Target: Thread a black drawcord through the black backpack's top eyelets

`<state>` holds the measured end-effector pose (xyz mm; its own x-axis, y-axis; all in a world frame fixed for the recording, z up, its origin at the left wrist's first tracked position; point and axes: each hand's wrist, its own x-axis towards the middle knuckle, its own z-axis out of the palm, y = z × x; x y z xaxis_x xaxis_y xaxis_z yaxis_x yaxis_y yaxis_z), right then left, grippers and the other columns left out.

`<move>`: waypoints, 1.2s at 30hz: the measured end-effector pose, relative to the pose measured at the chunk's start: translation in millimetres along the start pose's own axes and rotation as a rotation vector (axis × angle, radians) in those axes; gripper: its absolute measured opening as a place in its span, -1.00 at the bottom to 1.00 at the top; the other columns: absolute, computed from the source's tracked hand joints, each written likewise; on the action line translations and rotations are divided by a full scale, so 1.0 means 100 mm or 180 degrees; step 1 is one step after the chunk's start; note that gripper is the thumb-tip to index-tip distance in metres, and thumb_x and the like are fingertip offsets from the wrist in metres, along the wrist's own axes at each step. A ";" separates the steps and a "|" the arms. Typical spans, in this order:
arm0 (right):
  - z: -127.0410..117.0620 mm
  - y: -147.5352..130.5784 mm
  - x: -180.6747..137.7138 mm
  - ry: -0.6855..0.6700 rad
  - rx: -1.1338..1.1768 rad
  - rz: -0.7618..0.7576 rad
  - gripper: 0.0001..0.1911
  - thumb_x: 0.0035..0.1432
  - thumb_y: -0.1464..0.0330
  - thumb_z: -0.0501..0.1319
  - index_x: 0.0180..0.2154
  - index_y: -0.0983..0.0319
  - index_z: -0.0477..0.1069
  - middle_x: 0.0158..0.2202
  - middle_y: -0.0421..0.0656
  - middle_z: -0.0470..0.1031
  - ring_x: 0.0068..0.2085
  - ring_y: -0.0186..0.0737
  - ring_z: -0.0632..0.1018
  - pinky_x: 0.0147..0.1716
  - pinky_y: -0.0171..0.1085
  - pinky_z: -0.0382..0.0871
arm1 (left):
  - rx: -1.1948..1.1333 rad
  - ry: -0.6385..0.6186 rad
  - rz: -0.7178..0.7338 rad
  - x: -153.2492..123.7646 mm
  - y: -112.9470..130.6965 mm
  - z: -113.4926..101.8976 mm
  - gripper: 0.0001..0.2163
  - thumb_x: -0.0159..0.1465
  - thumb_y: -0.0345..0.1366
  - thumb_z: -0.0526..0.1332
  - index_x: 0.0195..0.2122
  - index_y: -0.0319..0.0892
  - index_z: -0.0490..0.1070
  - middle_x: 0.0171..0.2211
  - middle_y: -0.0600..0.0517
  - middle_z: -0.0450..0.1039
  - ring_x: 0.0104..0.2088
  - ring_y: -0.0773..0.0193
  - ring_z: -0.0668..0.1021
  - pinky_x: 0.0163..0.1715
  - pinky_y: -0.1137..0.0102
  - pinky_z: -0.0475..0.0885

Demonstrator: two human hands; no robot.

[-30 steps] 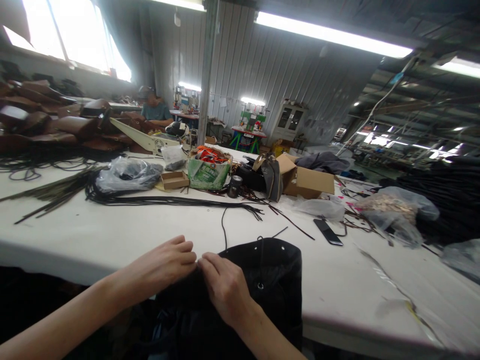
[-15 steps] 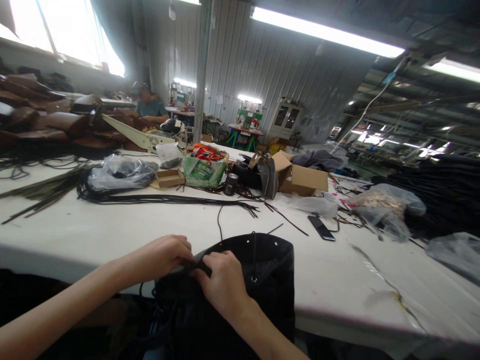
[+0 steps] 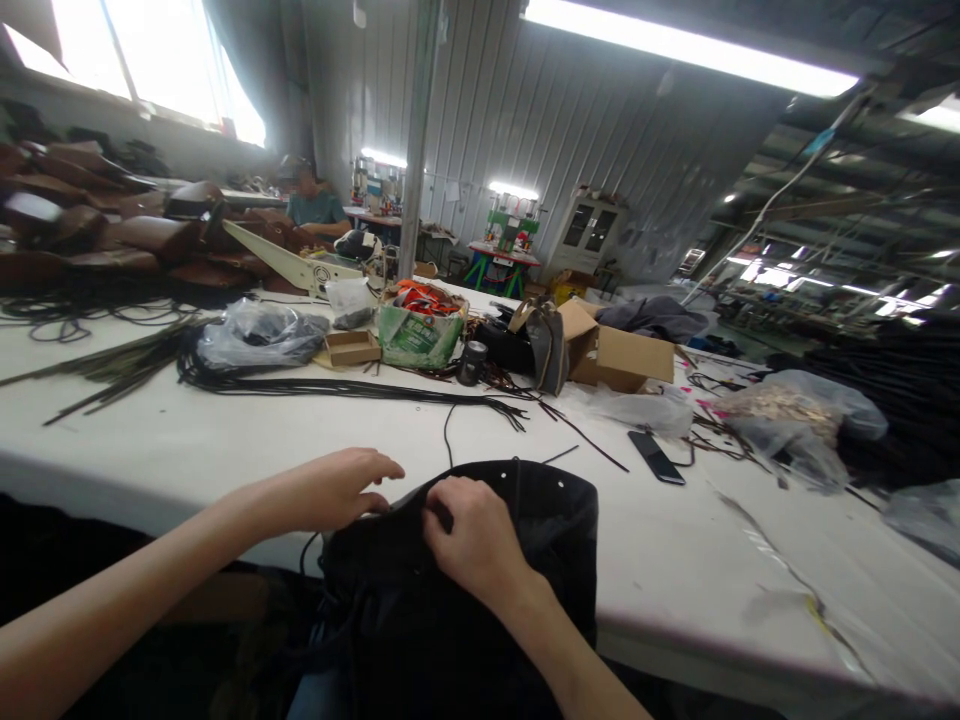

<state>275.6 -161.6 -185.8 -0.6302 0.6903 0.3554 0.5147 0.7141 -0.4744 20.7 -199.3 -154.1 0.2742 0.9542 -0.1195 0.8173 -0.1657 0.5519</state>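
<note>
A black fabric bag (image 3: 457, 640) stands at the table's front edge, its upper rim lined with eyelets. A thin black cord (image 3: 448, 440) rises behind the rim onto the tabletop. My left hand (image 3: 341, 490) is at the left side of the rim, thumb and fingers apart, with nothing visible between them. Curled fingers of my right hand (image 3: 476, 535) grip the rim near its middle; whether they also hold cord is hidden.
On the white table (image 3: 247, 450) lie a bundle of black cords (image 3: 360, 388), a phone (image 3: 656, 458), a green bag of orange material (image 3: 420, 335), a cardboard box (image 3: 630, 355) and plastic bags. A person (image 3: 315, 205) sits at the far left beyond brown leather pieces.
My left hand has opened and drawn slightly away from the rim. My right hand has shifted a little right along it. The camera view has turned slightly left.
</note>
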 end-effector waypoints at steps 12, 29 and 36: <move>-1.14 1.05 -0.31 0.1592 -0.0089 0.1610 -0.81 0.04 0.24 0.37 -0.53 0.12 0.43 -0.24 -0.06 0.78 -0.29 0.00 0.73 -0.26 -0.15 0.58 | -0.1449 -0.0506 -0.1356 -0.21 -0.31 0.24 -0.41 0.31 0.33 0.11 -0.18 -0.16 0.50 -0.26 -0.10 0.55 -0.36 0.00 0.67 -0.45 0.26 0.54; -1.12 1.19 -0.26 0.1519 -0.0428 0.0982 -0.56 0.33 0.08 0.32 0.09 0.17 0.70 -0.10 -0.01 0.79 -0.12 0.09 0.77 -0.07 -0.06 0.61 | -0.1814 0.0457 -0.1141 -0.51 -0.41 0.17 -0.62 0.19 0.10 0.35 -0.35 -0.16 0.58 -0.56 0.07 0.50 -0.58 0.27 0.44 -0.51 0.37 0.31; -1.26 1.35 -0.43 0.1520 -0.2202 0.0530 -0.58 0.54 0.20 0.09 0.07 0.13 0.71 -0.07 -0.01 0.76 -0.13 0.06 0.71 -0.27 -0.13 0.41 | -0.1515 0.0399 -0.0842 -0.17 -0.39 0.09 -0.72 0.12 -0.06 0.33 -0.37 -0.17 0.69 -0.49 0.00 0.59 -0.43 0.16 0.53 -0.39 0.31 0.33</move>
<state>445.6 -80.9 -163.6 -0.2826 0.6565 0.6994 0.9156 0.4020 -0.0074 -11.2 -211.4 -181.1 0.0046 0.9752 -0.2214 0.5230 0.1864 0.8317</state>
